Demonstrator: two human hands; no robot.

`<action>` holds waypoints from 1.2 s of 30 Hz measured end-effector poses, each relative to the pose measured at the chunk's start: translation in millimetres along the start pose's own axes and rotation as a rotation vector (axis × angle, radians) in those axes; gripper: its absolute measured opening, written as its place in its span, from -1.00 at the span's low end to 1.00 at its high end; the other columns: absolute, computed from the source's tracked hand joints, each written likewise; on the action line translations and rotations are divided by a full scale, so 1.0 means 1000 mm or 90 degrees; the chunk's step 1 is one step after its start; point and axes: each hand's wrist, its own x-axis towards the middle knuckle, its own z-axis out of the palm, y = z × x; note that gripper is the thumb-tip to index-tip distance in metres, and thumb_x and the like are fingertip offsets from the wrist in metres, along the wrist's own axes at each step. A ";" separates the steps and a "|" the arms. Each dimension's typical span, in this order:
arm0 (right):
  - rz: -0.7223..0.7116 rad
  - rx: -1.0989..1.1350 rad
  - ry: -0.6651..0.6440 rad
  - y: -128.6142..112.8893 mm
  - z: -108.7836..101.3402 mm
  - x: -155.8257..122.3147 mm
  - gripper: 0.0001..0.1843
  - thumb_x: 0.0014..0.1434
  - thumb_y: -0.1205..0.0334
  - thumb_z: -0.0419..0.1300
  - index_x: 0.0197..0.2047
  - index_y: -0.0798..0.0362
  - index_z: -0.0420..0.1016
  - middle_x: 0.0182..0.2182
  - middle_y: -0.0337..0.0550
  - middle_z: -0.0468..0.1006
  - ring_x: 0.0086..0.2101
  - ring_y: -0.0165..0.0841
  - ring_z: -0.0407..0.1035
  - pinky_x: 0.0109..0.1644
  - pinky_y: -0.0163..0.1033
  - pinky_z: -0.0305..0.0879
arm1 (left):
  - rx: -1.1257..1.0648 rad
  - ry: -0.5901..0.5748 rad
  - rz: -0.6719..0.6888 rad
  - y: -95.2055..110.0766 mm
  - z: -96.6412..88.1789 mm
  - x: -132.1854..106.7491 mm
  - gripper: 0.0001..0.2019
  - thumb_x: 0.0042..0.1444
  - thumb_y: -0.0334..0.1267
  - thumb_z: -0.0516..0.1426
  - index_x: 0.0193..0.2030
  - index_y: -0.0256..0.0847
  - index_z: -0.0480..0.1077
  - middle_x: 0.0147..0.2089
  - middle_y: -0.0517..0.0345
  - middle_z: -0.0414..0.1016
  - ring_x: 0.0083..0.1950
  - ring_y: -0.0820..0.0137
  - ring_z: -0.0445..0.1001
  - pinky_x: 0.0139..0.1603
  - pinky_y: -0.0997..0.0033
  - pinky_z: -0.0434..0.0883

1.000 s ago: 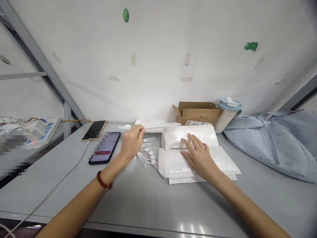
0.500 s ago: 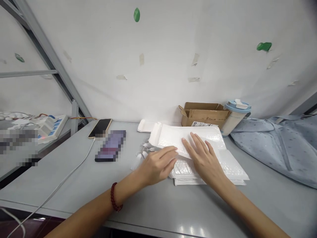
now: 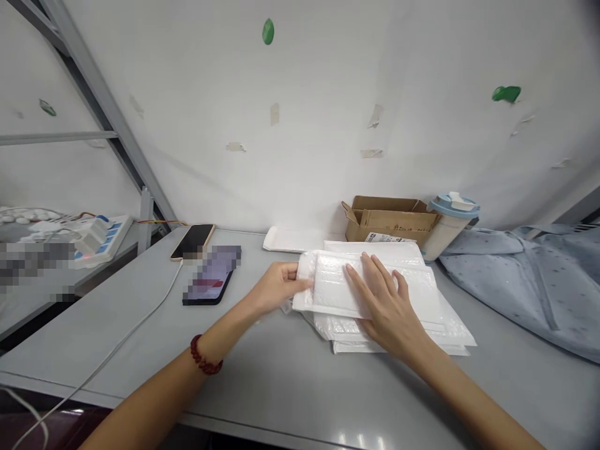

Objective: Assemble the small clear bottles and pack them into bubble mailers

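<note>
A stack of white bubble mailers (image 3: 440, 325) lies on the grey table (image 3: 290, 387). My left hand (image 3: 274, 289) pinches the left end of the top bubble mailer (image 3: 328, 284), thumb on top and fingers under it. My right hand (image 3: 387, 303) lies flat on that mailer with fingers stretched out, pressing it down. Small white items by the stack's left edge are mostly hidden behind my left hand.
Two phones (image 3: 212, 275) (image 3: 192, 240) lie to the left, one on a white cable (image 3: 117, 347). Behind the stack are a flat white tray (image 3: 295, 239), a cardboard box (image 3: 391, 217) and a lidded cup (image 3: 449, 224). A blue garment (image 3: 529, 275) covers the right side. A power strip (image 3: 96, 236) sits far left.
My left hand moved from the small white items to the stack and took hold of the top mailer's left end. The top mailer shifted toward me. My right hand stayed flat on it.
</note>
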 end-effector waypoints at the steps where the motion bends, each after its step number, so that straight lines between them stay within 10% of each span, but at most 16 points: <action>1: -0.010 0.012 -0.006 0.000 -0.002 0.000 -0.12 0.01 0.36 0.09 0.34 0.07 -0.23 0.30 0.28 -0.14 0.25 0.12 -0.22 0.10 0.30 -0.04 | 0.001 -0.027 0.005 -0.002 0.005 -0.001 -0.77 -0.03 -0.25 0.22 -0.25 -0.34 0.48 -0.31 0.04 0.56 -0.27 0.32 0.51 -0.24 0.37 0.43; 11: -0.039 0.098 0.036 -0.005 -0.003 -0.001 -0.16 0.01 0.04 0.13 0.29 0.07 -0.11 0.09 0.21 0.12 0.14 0.07 -0.03 0.13 0.25 -0.16 | 0.153 -0.091 0.027 -0.011 0.023 -0.005 -0.71 0.06 -0.11 0.12 -0.53 -0.29 0.36 -0.59 0.24 0.33 -0.58 0.54 0.26 -0.56 0.55 0.20; 17: -0.024 0.092 0.060 0.000 -0.005 0.001 -0.18 -0.02 0.13 0.17 0.26 0.06 -0.09 0.00 0.16 0.14 0.02 0.02 0.08 0.10 0.21 -0.10 | 0.331 -0.162 -0.036 0.013 -0.018 -0.006 -0.67 0.06 -0.03 0.06 -0.50 -0.27 0.39 -0.48 0.15 0.45 -0.47 0.45 0.39 -0.47 0.52 0.24; 24: -0.007 0.075 0.066 0.006 -0.006 0.004 -0.15 -0.01 0.02 0.17 0.27 0.03 -0.10 0.01 0.15 0.10 0.00 0.02 0.07 0.07 0.20 -0.06 | 0.734 0.023 -0.221 0.016 -0.055 -0.011 -0.69 -0.20 -0.10 0.19 -0.30 -0.20 0.38 -0.27 0.06 0.45 -0.28 0.26 0.42 -0.45 0.48 0.23; 30: -0.010 0.052 0.022 0.007 -0.004 0.004 -0.17 0.00 -0.07 0.15 0.26 0.05 -0.01 0.02 0.18 0.08 0.02 0.04 0.04 0.06 0.23 -0.07 | 0.601 -0.023 -0.249 0.014 -0.060 -0.008 -0.65 -0.19 -0.21 0.15 -0.19 -0.21 0.28 -0.44 0.22 0.41 -0.55 0.41 0.36 -0.57 0.48 0.21; 36: -0.017 0.094 -0.024 0.008 -0.002 0.005 -0.19 -0.01 -0.06 0.16 0.27 -0.01 0.04 0.08 0.15 0.09 0.04 0.04 0.03 0.08 0.22 -0.10 | 0.227 0.097 -0.004 0.030 -0.049 -0.010 -0.58 -0.03 -0.18 0.15 -0.01 -0.19 0.23 -0.30 0.16 0.46 -0.40 0.43 0.46 -0.36 0.42 0.40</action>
